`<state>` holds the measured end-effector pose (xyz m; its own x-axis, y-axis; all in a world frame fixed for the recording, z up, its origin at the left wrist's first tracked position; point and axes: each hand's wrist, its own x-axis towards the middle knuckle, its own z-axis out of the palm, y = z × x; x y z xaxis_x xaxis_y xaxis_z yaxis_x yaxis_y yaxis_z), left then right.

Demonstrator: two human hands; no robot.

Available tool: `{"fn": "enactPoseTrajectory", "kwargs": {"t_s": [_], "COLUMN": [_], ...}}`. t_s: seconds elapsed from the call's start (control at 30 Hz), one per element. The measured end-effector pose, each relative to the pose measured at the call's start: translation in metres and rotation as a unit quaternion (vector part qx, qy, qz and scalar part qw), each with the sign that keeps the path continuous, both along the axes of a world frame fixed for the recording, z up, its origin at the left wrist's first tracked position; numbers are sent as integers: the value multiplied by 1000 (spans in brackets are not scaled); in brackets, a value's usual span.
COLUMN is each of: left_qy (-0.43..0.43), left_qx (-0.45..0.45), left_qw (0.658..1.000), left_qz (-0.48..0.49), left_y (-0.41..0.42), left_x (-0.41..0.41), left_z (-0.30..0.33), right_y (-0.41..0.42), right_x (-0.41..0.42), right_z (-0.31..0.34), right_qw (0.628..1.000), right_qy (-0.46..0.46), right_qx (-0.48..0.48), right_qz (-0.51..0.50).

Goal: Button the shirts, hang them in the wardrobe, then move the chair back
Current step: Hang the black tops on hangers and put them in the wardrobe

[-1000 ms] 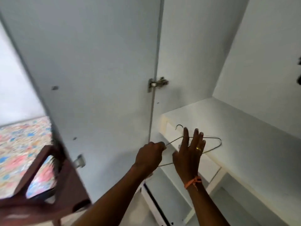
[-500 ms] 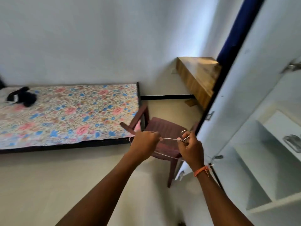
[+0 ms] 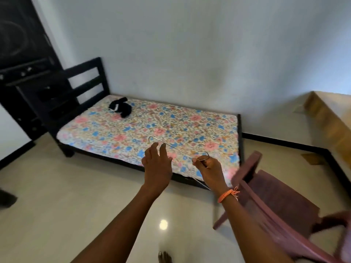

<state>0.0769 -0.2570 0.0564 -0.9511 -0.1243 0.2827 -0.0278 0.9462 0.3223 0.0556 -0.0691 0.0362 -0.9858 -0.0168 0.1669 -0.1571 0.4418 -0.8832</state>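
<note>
My right hand pinches a thin wire hanger near its hook, holding it in the air in front of the bed. My left hand is beside the hanger's left end with its fingers spread, and holds nothing. A crumpled black garment with white trim lies on the floral mattress near the headboard. A maroon plastic chair stands at my right, close to my right forearm. The wardrobe is out of view.
The bed has a dark frame and headboard against the pale wall. A wooden desk stands at the far right. A dark door fills the upper left. Glossy tiled floor lies between me and the bed.
My view has swung left from inside the wardrobe to the bed. My left hand has let go of the hanger and opened; my right hand keeps hold of it.
</note>
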Motion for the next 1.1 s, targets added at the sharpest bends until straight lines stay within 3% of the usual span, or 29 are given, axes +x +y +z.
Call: {"fn": "enactPoseTrajectory", "kwargs": {"t_s": [0.1, 0.23, 0.63, 1.1], "left_qy": [-86, -109, -95, -183], "left_qx": [111, 265, 399, 481], "left_qw": [989, 956, 907, 852], "left_qz": [52, 66, 94, 92], "left_y": [-52, -125, -309, -521], "left_x": [-59, -142, -370, -652], "left_z": [1, 9, -10, -33], "right_y": [-63, -142, -347, -551], "right_x": [-66, -157, -379, -642], "right_z": [-2, 12, 4, -8], "right_qw": [999, 997, 997, 995], "right_qy": [-26, -33, -25, -73], "right_qx": [-38, -48, -43, -71], "right_qz": [27, 52, 65, -8]}}
